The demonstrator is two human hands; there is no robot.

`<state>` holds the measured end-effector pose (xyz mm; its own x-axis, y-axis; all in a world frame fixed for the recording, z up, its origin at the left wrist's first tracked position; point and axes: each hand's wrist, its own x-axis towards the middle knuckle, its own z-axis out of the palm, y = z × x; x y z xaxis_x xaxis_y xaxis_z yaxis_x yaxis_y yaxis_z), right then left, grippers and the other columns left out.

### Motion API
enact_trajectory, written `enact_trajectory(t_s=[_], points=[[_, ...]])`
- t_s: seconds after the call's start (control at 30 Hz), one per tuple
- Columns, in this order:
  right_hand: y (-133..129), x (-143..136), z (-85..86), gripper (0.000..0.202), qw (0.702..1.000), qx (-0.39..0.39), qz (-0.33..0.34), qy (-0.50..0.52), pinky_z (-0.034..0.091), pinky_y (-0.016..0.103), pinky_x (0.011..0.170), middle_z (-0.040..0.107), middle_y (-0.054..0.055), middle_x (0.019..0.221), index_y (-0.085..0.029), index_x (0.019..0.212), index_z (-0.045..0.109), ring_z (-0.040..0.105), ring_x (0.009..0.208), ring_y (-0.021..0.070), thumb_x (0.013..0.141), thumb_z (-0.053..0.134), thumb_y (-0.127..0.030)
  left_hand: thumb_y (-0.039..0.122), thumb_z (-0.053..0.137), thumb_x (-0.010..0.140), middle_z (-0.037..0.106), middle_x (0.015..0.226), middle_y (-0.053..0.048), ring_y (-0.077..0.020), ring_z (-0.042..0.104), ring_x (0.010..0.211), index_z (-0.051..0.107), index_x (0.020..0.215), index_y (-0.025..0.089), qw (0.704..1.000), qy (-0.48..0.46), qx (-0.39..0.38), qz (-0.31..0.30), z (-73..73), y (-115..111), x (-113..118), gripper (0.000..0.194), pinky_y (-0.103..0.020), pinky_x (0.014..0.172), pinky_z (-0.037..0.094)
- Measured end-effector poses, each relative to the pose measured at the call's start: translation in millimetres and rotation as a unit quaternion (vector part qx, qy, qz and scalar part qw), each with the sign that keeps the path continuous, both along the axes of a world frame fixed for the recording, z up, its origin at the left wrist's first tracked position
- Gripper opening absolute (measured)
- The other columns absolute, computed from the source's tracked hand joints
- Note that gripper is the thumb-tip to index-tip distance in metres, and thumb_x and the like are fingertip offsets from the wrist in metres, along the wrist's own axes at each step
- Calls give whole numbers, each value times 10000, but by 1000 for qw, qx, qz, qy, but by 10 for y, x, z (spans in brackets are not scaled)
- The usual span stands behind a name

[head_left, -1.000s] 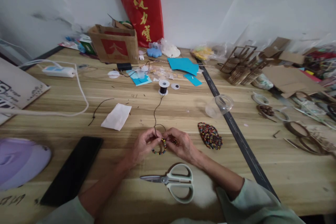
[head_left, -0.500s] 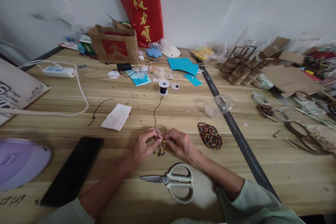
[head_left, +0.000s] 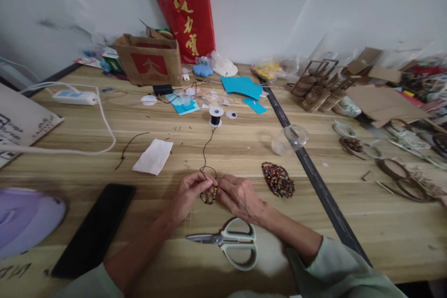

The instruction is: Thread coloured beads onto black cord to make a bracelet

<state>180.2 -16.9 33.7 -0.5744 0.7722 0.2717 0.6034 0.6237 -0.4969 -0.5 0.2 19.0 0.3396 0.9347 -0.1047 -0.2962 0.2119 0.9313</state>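
Observation:
My left hand (head_left: 190, 191) pinches a dark cord (head_left: 204, 151) just above a small loop of multicoloured beads (head_left: 208, 202) that hangs under its fingertips. Close beside it, my right hand (head_left: 240, 195) is closed with fingertips at the same spot; what lies between its fingers is hidden. The cord makes a small loop over my fingers and runs back to a black-wound white spool (head_left: 216, 115). Below the hands lie scissors (head_left: 223, 240) with pale handles, blades pointing left. A coiled heap of colourful bead strands (head_left: 278, 180) rests right of my right hand.
Left are a black phone (head_left: 94, 228), a white paper (head_left: 152, 156), a purple appliance (head_left: 28, 221) and a white power strip (head_left: 75, 97). A clear plastic jar (head_left: 289, 139) lies at right. Behind stand a cardboard box (head_left: 148, 60), blue paper (head_left: 240, 87) and small woven baskets (head_left: 316, 91).
The view has shifted slightly. Both hands stay together at the bead loop; the right fingers have curled in more, and beads seen beneath them earlier are now hidden.

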Motion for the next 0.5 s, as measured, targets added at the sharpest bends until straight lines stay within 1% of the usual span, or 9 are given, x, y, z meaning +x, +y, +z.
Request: enact_trajectory(t_s=[0.1, 0.17, 0.3, 0.5], points=[[5, 2, -17, 167, 999, 24, 8, -24, 350, 243, 608, 572, 28, 745, -170, 837, 567, 516, 671, 141, 924, 425, -174, 347, 742, 704, 644, 683, -17, -114, 547, 601, 606, 622, 144, 999, -32, -14, -3, 26, -4, 27, 258, -238, 585, 429], [2, -2, -23, 154, 998, 41, 13, -51, 337, 248, 599, 580, 31, 750, -169, 831, 570, 516, 672, 145, 916, 443, -185, 367, 720, 720, 611, 631, -7, -115, 531, 590, 584, 611, 147, 999, -32, -19, -10, 49, -5, 35, 281, -240, 582, 412], [-20, -21, -12, 141, 995, 57, 26, -82, 322, 258, 596, 592, 42, 775, -172, 836, 563, 523, 699, 154, 917, 450, -199, 406, 680, 736, 545, 566, 5, -118, 486, 558, 544, 579, 157, 1000, 10, -12, -16, 63, -1, 29, 325, -249, 566, 387], [-44, -48, -20, 112, 993, 68, 54, -81, 322, 257, 611, 583, 35, 774, -182, 797, 520, 511, 700, 155, 890, 460, -169, 423, 636, 767, 499, 542, 13, -114, 448, 536, 507, 545, 170, 998, 61, 12, -16, 25, 9, 19, 361, -246, 553, 362]])
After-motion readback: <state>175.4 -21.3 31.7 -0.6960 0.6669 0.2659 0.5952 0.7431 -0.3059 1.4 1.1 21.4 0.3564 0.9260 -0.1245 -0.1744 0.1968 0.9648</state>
